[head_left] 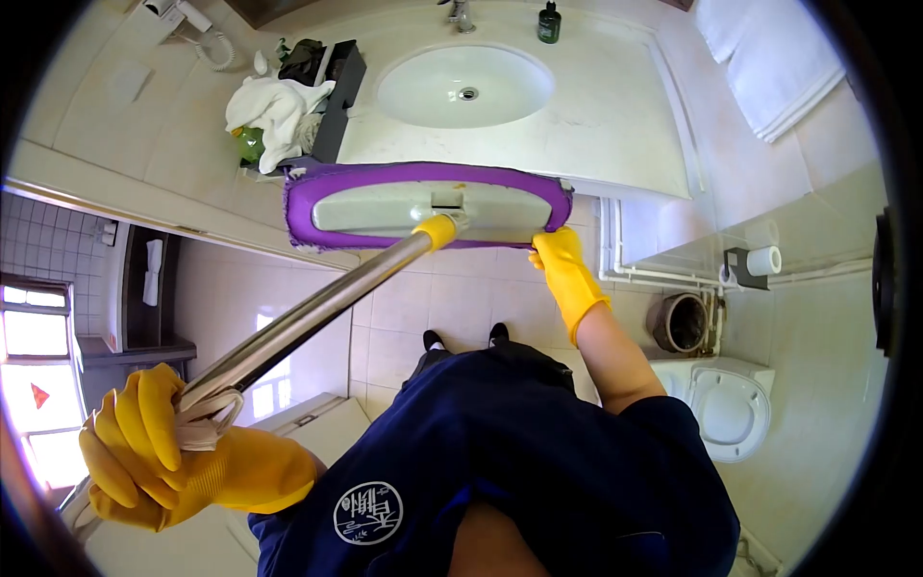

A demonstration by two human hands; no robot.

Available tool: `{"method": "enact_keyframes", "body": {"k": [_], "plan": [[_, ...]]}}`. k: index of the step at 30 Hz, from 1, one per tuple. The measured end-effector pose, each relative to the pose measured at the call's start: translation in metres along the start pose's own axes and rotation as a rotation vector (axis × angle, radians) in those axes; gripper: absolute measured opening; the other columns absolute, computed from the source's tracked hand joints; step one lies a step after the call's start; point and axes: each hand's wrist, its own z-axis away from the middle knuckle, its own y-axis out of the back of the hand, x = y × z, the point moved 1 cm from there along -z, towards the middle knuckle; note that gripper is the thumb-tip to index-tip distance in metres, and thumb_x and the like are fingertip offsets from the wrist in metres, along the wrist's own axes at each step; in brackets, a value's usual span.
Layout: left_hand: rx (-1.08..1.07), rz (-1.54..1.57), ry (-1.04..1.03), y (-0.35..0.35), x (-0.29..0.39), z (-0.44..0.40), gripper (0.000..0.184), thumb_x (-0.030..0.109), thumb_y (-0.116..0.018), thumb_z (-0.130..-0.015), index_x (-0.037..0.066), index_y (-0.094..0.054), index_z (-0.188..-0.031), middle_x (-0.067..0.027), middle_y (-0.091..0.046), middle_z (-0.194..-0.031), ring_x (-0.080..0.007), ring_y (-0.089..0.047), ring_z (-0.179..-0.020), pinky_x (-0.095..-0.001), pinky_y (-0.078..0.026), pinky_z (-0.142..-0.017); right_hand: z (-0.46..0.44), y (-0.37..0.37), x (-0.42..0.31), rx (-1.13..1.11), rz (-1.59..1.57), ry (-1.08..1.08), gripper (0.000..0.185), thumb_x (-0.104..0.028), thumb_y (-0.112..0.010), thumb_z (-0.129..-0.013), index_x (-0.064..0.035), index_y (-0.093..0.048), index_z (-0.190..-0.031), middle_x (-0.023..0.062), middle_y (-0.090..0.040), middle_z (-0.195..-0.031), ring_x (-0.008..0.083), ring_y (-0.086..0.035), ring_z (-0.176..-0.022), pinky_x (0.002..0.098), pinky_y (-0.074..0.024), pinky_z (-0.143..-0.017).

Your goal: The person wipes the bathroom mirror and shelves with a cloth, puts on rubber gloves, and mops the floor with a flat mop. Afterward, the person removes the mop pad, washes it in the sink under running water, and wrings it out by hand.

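Both my hands wear yellow rubber gloves. At the lower left, my left hand (159, 457) is wrapped around the metal pole (317, 313) of a flat mop, with a pale strap looped at the grip. The pole slants up to a yellow joint (438, 231) on the mop's pale plate (370, 207). Around that plate runs a purple mop pad (409, 175), raised off the floor in front of the washbasin counter. My right hand (562, 264) pinches the pad's edge at its right end. The pad's far side is hidden.
Ahead stands a counter (615, 125) with a sink (394, 91), a dark green bottle (548, 23) and a grey tray (343, 106) beside crumpled white cloth (274, 111). A toilet (731, 413) and a bin (679, 323) are on the right. White towels (769, 62) hang upper right.
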Motion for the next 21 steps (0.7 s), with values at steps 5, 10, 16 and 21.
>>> {"method": "enact_keyframes", "body": {"k": [5, 10, 16, 21], "plan": [[0.156, -0.108, -0.003, 0.019, 0.004, -0.011, 0.033, 0.022, -0.046, -0.093, 0.012, -0.043, -0.062, 0.0025, -0.040, -0.054, -0.0063, -0.038, -0.047, -0.0175, -0.035, -0.056, -0.014, 0.012, -0.013, 0.013, 0.008, -0.031, 0.015, 0.000, -0.056, -0.072, 0.0047, -0.059, -0.085, 0.0147, -0.064, -0.074, 0.0256, -0.065, -0.057, 0.0347, -0.0532, -0.046], [0.191, 0.041, -0.083, 0.051, -0.018, -0.038, 0.029, 0.000, -0.051, -0.086, 0.013, -0.039, -0.063, 0.0027, -0.030, -0.048, -0.0089, -0.027, -0.045, -0.0234, -0.033, -0.056, 0.018, 0.026, -0.076, -0.458, -0.286, 0.152, 0.020, 0.004, -0.060, -0.070, 0.0053, -0.061, -0.089, 0.0155, -0.066, -0.079, 0.0275, -0.067, -0.063, 0.0347, -0.0556, -0.054], [0.396, 0.049, -0.120, 0.074, -0.034, -0.058, 0.017, 0.004, -0.057, -0.088, 0.005, -0.048, -0.073, 0.0024, -0.031, -0.048, -0.0097, -0.028, -0.045, -0.0252, -0.034, -0.057, 0.061, -0.011, -0.160, -0.856, -0.110, 0.416, 0.031, -0.001, -0.069, -0.068, 0.0046, -0.061, -0.098, 0.0154, -0.067, -0.089, 0.0247, -0.068, -0.077, 0.0326, -0.0554, -0.067], [0.285, 0.130, -0.080, 0.112, -0.035, -0.075, 0.023, 0.016, -0.061, -0.088, 0.008, -0.046, -0.073, 0.0012, -0.031, -0.051, -0.0103, -0.030, -0.047, -0.0265, -0.035, -0.059, 0.054, -0.032, -0.214, -0.405, -0.058, 0.859, 0.103, -0.011, -0.088, -0.051, -0.0059, -0.034, -0.138, 0.0125, -0.045, -0.134, 0.0243, -0.049, -0.121, 0.0328, -0.0403, -0.101]]}}
